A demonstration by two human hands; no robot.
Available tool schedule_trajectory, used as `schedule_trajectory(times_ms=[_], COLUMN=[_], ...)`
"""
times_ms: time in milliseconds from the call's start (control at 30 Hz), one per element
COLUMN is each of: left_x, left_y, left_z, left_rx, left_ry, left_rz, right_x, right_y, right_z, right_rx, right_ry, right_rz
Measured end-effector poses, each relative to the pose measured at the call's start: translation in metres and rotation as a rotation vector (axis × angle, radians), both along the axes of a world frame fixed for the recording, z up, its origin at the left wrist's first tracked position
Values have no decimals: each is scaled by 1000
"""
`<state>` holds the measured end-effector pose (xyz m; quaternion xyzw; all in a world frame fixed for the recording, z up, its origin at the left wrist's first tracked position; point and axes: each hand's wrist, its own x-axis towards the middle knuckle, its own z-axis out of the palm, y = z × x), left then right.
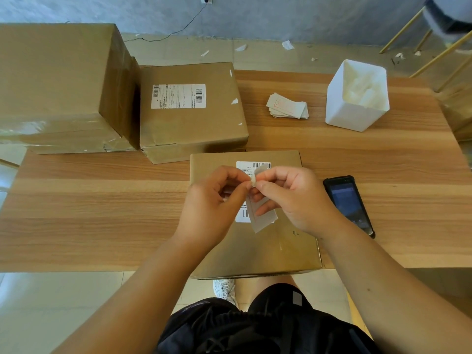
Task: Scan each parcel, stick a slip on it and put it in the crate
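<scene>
Cardboard parcel [281,251] lies flat at the bench [102,200] front, right of centre. Long axis runs near-far; the near end slightly overhangs the front edge. Its white shipping label [252,165] runs the same way, mid part hidden by the hands.

Both hands are over the parcel top. Left hand [212,200] and right hand [293,198] each pinch the upper end of one slip [263,218] between thumb and forefinger, with the other fingers curled. The slip is a thin pale paper strip, long axis near-far and leaning a bit right. Its upper corner is curled back at the fingertips and its lower end is free above the label. Can't tell if it touches the box.

The black handheld scanner [350,203] lies screen up just right of the parcel, angled like it.

Far right there's a white square tub [357,98], open top, crumpled whitish stuff inside. A loose stack of slips [287,107] sits just left of it.

Far left: a labelled brown box [189,111] on top of another one, close behind the parcel. Beside it a taller taped carton [51,72].

Bare woodgrain on the bench left of the parcel, and between the parcel and the tub.
</scene>
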<state>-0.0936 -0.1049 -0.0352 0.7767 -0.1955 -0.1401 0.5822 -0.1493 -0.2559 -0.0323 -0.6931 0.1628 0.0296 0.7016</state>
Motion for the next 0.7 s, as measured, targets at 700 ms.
schedule_trajectory(times_ms=[700], left_x=[-5], left_y=[-8], left_z=[-1], left_rx=[228], left_ry=[-415], left_rz=[40], right_x=[4], right_y=[8], right_z=[-9], right_rx=[-127], right_ry=[48], right_rz=[-46])
